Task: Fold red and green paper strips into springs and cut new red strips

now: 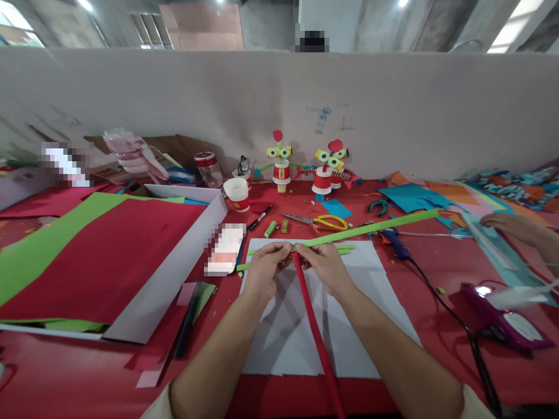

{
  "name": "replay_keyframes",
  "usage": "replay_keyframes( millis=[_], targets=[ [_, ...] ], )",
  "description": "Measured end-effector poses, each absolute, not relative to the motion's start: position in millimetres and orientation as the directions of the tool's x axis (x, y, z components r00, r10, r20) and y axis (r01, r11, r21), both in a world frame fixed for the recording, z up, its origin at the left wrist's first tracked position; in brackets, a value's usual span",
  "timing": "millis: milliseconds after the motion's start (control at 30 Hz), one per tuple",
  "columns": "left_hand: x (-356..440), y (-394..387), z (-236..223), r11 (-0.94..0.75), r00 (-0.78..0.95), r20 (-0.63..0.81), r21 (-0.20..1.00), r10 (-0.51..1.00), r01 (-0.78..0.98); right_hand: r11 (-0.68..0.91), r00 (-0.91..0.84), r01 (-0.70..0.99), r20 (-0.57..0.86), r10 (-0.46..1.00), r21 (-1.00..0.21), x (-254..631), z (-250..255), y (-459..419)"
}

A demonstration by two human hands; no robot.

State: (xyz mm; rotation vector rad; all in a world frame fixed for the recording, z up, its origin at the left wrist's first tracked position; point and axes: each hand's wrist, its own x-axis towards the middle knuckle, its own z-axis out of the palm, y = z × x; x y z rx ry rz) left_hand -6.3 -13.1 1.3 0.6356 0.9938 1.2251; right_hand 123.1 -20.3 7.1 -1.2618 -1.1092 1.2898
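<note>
My left hand (267, 265) and my right hand (325, 262) meet fingertip to fingertip over white paper sheets (283, 337). Between them they pinch the joined ends of two paper strips. The red paper strip (312, 317) runs down toward me. A green paper strip (384, 224) stretches up to the right past my right hand. More green strips (345, 249) lie on the white sheets behind my hands. Just beyond sit two small folded green paper springs (271, 228). The exact overlap of the strip ends is hidden by my fingers.
Yellow-handled scissors (331, 222), a black marker (261, 217) and a phone (226, 249) lie close by. A glue gun (396, 243) trails its cable at right. Left stands a box (174, 279) of coloured sheets. Paper-cup figures (282, 171) stand behind. Another person's hand (515, 227) is at right.
</note>
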Motion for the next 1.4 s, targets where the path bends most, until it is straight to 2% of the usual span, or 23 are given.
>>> replay_keyframes(
  millis=[167, 267, 400, 600, 733, 933, 1067, 1133, 1167, 1233, 1333, 1400],
  targets=[
    [-11.2, -12.4, 8.2, 0.307, 0.119, -0.283, 0.859, 0.952, -0.41, -0.075, 0.012, -0.069, -0.076, 0.997, -0.995, 124.4, 4.5, -18.5],
    [-12.4, -12.4, 8.9, 0.258, 0.076, -0.247, 0.896, 0.966, -0.362, -0.072, -0.009, -0.068, -0.071, 0.997, -0.995, 124.0, 5.0, -19.4],
    [-11.3, -12.9, 8.1, 0.22, 0.014, -0.234, 0.894, 0.972, -0.391, -0.05, 0.037, -0.043, -0.051, 0.998, -0.998, 123.2, 8.5, -21.1],
    [-10.5, -14.8, 11.0, 0.245, 0.075, -0.235, 0.879, 0.969, -0.41, 0.019, 0.03, -0.067, 0.017, 0.999, -0.998, 124.9, 9.6, -21.3],
    [-10.8, -15.1, 11.1, 0.201, 0.088, -0.181, 0.897, 0.98, -0.393, 0.05, 0.021, -0.112, 0.048, 0.999, -0.992, 125.1, 7.8, -21.3],
    [-6.3, -14.3, 3.4, 0.1, 0.022, -0.099, 0.914, 0.995, -0.393, 0.006, 0.094, -0.201, -0.013, 0.995, -0.98, 121.9, 7.8, -21.9],
    [-4.2, -14.0, 4.3, 0.121, 0.001, -0.134, 0.889, 0.991, -0.441, -0.087, 0.056, -0.252, -0.104, 0.993, -0.964, 120.7, 13.2, -24.2],
    [-5.1, -12.9, 6.3, 0.15, -0.009, -0.177, 0.856, 0.984, -0.495, -0.111, 0.077, -0.19, -0.127, 0.989, -0.976, 121.4, 14.4, -25.8],
    [-6.0, -12.1, 7.1, 0.165, -0.012, -0.201, 0.838, 0.98, -0.521, -0.081, 0.099, -0.122, -0.093, 0.991, -0.989, 121.9, 14.2, -26.5],
    [-8.2, -10.5, 8.3, 0.195, -0.018, -0.247, 0.807, 0.969, -0.557, 0.074, 0.122, 0.065, 0.081, 0.989, -0.995, 123.4, 11.8, -27.5],
    [-10.3, -9.3, 8.2, 0.226, -0.023, -0.291, 0.788, 0.956, -0.572, 0.346, 0.005, 0.297, 0.364, 0.931, -0.89, 125.5, 5.6, -26.6],
    [-10.2, -9.4, 7.2, 0.234, -0.023, -0.299, 0.791, 0.954, -0.564, 0.417, -0.053, 0.359, 0.428, 0.902, -0.835, 126.9, 2.4, -24.8]
  ],
)
